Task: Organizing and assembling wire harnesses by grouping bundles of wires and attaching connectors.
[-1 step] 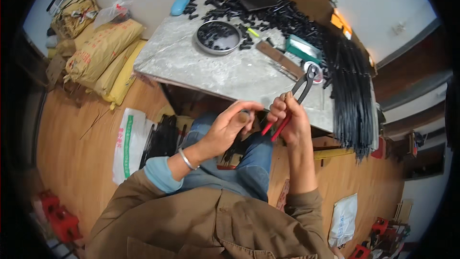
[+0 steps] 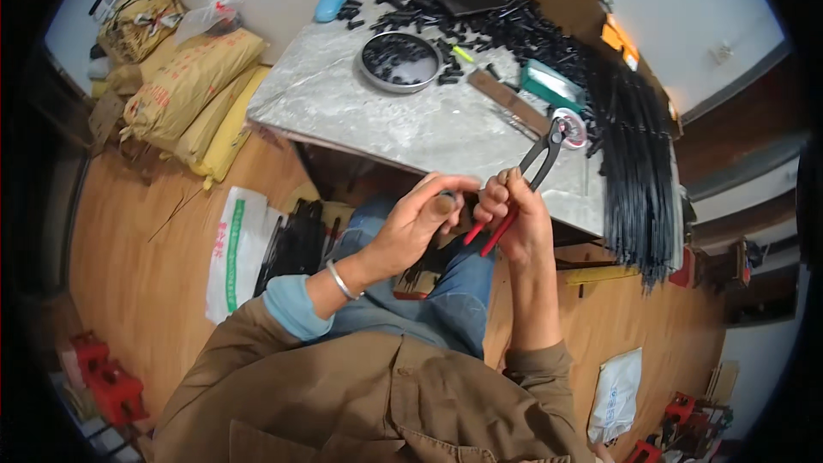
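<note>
My right hand (image 2: 521, 221) is closed around a pair of pincers (image 2: 543, 154). Their red handles stick out below my fingers, and the dark jaws point up toward the table's front part. To the left, my left hand (image 2: 422, 216) is curled with thumb and fingers drawn together; whatever lies between them is too hidden to name. Its index finger stretches toward my right hand, almost touching it. Both hands are above my lap, in front of the table's near edge. Beyond the jaws lies a small round container (image 2: 576, 130).
The grey table (image 2: 309, 94) bears a round metal tin (image 2: 367, 77) of small black pieces, a large heap of black pieces (image 2: 514, 30), a brown flat bar (image 2: 506, 101) and a green box (image 2: 549, 81). Long black strips (image 2: 639, 180) hang over the right edge. Sacks (image 2: 197, 77) stand left.
The view has shifted slightly, so the table and its things sit a little farther right. My hands keep nearly the same pose, with the pincers still in my right hand.
</note>
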`<action>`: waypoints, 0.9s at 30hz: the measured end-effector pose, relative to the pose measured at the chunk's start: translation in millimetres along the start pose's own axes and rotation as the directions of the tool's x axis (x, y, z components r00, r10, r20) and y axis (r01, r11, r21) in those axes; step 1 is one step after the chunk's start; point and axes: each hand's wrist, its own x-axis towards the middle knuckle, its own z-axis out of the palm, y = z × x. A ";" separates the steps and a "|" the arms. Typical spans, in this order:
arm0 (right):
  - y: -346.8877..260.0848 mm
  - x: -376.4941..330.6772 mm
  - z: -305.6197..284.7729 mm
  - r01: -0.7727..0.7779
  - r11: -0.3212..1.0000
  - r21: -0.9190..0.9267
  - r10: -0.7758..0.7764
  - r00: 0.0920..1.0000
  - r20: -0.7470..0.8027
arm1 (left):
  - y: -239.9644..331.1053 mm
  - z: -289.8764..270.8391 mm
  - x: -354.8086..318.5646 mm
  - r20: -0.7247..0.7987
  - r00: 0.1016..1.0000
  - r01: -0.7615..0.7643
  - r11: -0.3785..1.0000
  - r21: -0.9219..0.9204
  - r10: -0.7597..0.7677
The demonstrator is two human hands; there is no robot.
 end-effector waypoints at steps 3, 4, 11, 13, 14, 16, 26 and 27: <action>25.7 -6.0 29.5 0.027 0.999 -0.039 -0.027 0.999 -0.017 | 2.1 2.4 -4.3 -0.064 0.997 -0.032 0.998 0.056 0.036; 29.0 -6.4 35.7 0.047 0.996 -0.072 -0.051 0.998 -0.049 | 4.5 2.8 -4.9 -0.085 0.995 -0.044 0.996 0.076 0.050; 32.0 -16.3 48.4 0.126 0.920 -0.372 -0.222 0.948 -0.229 | -10.2 8.3 -14.5 -0.092 0.991 -0.089 0.990 0.107 0.099; 38.8 -16.8 55.7 0.062 0.887 -0.457 -0.258 0.888 -0.380 | -18.2 9.8 -18.8 -0.151 0.979 -0.113 0.982 0.150 0.136; 39.5 -13.6 60.5 0.057 0.876 -0.479 -0.262 0.890 -0.373 | -19.1 8.3 -20.8 -0.180 0.979 -0.060 0.980 0.192 0.095; 41.1 -8.1 67.7 0.067 0.816 -0.574 -0.315 0.884 -0.344 | -22.7 2.7 -25.3 -0.204 0.975 -0.050 0.977 0.209 0.094; 52.7 -1.9 31.1 0.358 0.264 -0.896 -0.752 0.657 0.042 | -29.2 14.1 -10.8 -0.198 0.979 0.038 0.999 -0.029 -0.043; 48.7 -5.0 34.9 0.360 0.263 -0.895 -0.754 0.655 0.042 | -28.6 11.3 -10.1 -0.196 0.980 0.037 0.999 -0.027 -0.041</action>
